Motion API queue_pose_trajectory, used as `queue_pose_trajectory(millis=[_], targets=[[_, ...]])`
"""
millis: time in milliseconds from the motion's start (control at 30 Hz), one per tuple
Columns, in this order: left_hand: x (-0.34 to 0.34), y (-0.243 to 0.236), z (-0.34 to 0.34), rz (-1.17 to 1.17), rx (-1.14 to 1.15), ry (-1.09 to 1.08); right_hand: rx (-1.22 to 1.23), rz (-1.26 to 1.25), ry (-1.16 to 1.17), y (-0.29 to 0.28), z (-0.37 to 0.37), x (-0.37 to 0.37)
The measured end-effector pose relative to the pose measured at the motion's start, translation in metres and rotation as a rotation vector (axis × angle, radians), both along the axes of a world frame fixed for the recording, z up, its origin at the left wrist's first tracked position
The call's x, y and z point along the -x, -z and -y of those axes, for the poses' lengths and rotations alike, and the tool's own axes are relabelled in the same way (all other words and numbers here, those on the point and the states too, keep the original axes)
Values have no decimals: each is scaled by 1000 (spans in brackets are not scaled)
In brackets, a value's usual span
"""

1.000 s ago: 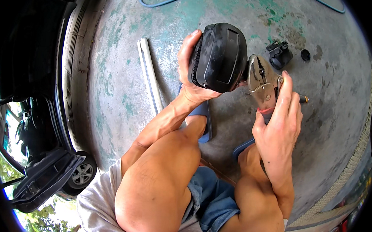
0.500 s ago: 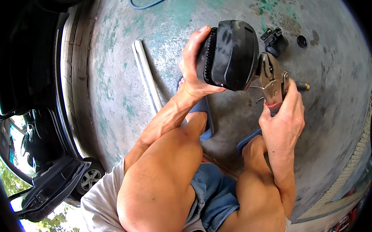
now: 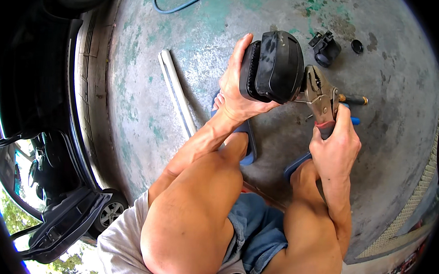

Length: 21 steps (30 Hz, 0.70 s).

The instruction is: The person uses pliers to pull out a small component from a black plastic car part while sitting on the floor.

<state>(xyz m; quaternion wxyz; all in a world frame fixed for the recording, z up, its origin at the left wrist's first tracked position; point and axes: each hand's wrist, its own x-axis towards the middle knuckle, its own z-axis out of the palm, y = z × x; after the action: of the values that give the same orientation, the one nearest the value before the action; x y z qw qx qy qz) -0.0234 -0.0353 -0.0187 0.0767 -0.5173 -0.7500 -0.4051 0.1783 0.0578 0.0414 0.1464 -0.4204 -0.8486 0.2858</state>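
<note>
My left hand (image 3: 236, 86) is wrapped round a bulky black plastic part (image 3: 281, 66) with a rounded casing and a ribbed groove on its left side. What the part belongs to I cannot tell. In my right hand (image 3: 335, 144) are locking pliers (image 3: 321, 97) with worn metal jaws and a red-and-dark grip. The pliers' head is close against the right side of the black part, where a thin metal piece shows between them. Whether the jaws clamp that piece is hard to make out.
On the stained floor lie a black plastic piece (image 3: 326, 49), a round black cap (image 3: 357, 46), a tool with a dark, yellow-banded handle (image 3: 354, 100) and a blue handle (image 3: 352, 121). A long pale strip (image 3: 177, 93) lies left of my arm. A blue hose (image 3: 186, 6) curves beyond. A black car (image 3: 36, 80) stands left.
Both hands, with the black part and the pliers, have shifted slightly; the black part has come a little lower in view. More of the floor tools shows behind the pliers.
</note>
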Motion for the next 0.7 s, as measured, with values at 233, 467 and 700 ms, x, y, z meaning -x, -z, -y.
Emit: queue_pose_trajectory(millis=[233,467,700], targets=[[6,17,6,236,-53,79,153,48,-19,-1,2,0],[13,22,11,351,-174,205,156,68,-94,-7,3,-5],[16,21,17,409,-92,200,203,42,-129,-8,6,-6]])
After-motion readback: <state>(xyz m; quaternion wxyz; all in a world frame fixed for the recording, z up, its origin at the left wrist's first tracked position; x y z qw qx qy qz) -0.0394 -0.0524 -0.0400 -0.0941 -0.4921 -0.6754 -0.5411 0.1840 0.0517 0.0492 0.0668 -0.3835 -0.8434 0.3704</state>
